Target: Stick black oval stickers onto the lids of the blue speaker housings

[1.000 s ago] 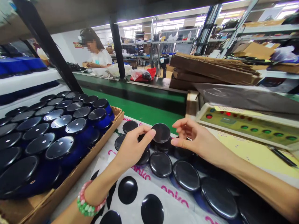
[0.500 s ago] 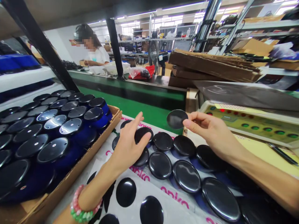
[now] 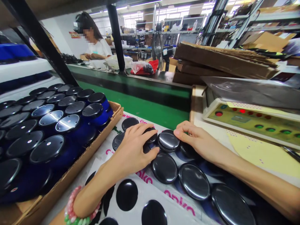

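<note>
Rows of blue pieces with glossy black round tops stand on the white printed sheet (image 3: 168, 200). My right hand (image 3: 194, 139) is closed in a pinch at the right edge of a black disc (image 3: 168, 140), which lies over one of those tops. Whether the disc is fully seated I cannot tell. My left hand (image 3: 138, 145) reaches over the neighbouring tops, thumb and fingers apart, fingertips close to the left side of the same piece. Below it, a white backing sheet (image 3: 138, 215) carries several flat black round stickers (image 3: 127, 194).
A cardboard tray (image 3: 93, 156) packed with blue, black-topped pieces is at left. Behind runs a green conveyor (image 3: 140, 104). A control box (image 3: 257, 120) with lit buttons stands right, cardboard (image 3: 225, 62) stacked behind it. Another person (image 3: 97, 47) sits across the line.
My right hand has lowered the disc from the air onto a piece's top. My left hand has moved right and down over the tops. The view has shifted slightly.
</note>
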Motion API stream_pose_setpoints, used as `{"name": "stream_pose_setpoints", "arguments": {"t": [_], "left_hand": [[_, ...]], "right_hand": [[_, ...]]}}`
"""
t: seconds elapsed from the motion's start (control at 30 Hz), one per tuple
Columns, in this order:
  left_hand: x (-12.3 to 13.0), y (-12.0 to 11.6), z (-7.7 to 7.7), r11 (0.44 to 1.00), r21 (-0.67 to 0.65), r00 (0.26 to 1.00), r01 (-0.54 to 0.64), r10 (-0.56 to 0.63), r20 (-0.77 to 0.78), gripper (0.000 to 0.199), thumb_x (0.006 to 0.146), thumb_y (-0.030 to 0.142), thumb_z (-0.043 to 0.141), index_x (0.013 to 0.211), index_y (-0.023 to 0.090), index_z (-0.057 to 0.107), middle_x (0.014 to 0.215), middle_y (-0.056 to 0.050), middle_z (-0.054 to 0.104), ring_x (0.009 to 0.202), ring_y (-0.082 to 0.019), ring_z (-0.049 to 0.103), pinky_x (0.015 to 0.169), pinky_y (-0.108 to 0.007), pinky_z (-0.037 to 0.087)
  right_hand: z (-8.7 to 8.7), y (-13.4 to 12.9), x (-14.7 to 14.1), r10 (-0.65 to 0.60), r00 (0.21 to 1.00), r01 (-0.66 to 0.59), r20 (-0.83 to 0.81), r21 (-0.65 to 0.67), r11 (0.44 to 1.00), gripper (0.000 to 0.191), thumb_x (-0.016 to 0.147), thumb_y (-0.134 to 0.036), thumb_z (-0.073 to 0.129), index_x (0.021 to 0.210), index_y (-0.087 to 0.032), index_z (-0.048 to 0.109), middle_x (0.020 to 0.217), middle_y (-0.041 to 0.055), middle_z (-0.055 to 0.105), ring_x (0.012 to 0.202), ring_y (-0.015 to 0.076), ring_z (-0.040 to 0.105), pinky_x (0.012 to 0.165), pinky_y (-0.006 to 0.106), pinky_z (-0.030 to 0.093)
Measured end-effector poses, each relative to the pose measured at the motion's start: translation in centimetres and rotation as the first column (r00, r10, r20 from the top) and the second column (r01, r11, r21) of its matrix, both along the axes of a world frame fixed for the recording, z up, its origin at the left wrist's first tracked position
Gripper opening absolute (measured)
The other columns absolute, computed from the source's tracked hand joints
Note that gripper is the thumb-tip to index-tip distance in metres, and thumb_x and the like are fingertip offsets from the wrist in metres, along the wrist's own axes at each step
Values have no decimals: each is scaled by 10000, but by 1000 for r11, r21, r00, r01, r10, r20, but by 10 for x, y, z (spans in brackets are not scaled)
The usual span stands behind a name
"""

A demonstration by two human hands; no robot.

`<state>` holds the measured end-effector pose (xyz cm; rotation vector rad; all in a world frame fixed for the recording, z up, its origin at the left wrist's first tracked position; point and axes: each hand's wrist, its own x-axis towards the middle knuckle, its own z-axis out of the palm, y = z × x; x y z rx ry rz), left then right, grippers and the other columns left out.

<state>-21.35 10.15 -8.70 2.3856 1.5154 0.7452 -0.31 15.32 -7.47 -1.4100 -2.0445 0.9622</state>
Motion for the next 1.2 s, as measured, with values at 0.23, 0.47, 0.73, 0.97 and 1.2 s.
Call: {"name": "stream_pose_setpoints", "arguments": {"t": [0.23,0.47,0.73,0.97,1.2], "left_hand": [[1,2,-5,999,32,1000,-12,11,11,342,817,298,645,1154,266,592,1289,-10,533,1215,-203,437,1048,-401,285],[2,2,-4,999,38,1000,-27,26,18,331,802,275,656,1130,266,614,1276,-7,544,1207,-196,445,1045,-394,283],[3,2,-5,998,52,999,-36,35,35,327,787,251,666,1111,264,628,1271,-14,551,1195,-203,461,1043,-406,293],[4,0,-5,997,68,999,-32,30,26,298,802,241,644,1099,259,625,1253,-20,568,1179,-216,476,1029,-428,316],[10,-3,-3,952,283,993,114,-112,-23,287,917,160,436,1178,149,555,1222,-57,613,1178,-175,493,1023,-362,347]], "right_hand": [[1,-2,1,13,998,-14,69,19,1000,361,818,-518,423,653,-215,527,814,37,520,831,228,505,766,386,377],[-4,-3,0,23,994,-34,111,96,995,336,843,-478,413,647,-220,500,821,42,519,855,232,496,806,417,377],[-6,-6,-3,9,991,-34,136,181,983,310,855,-432,407,648,-216,486,818,47,517,846,230,487,762,392,368],[-9,-9,-5,-28,984,-28,176,309,951,243,878,-350,431,687,-210,487,823,44,518,808,216,496,752,383,369],[-12,-9,-4,-21,952,-120,305,438,891,218,911,-283,424,729,-191,500,839,55,525,827,229,487,756,395,367]]}}
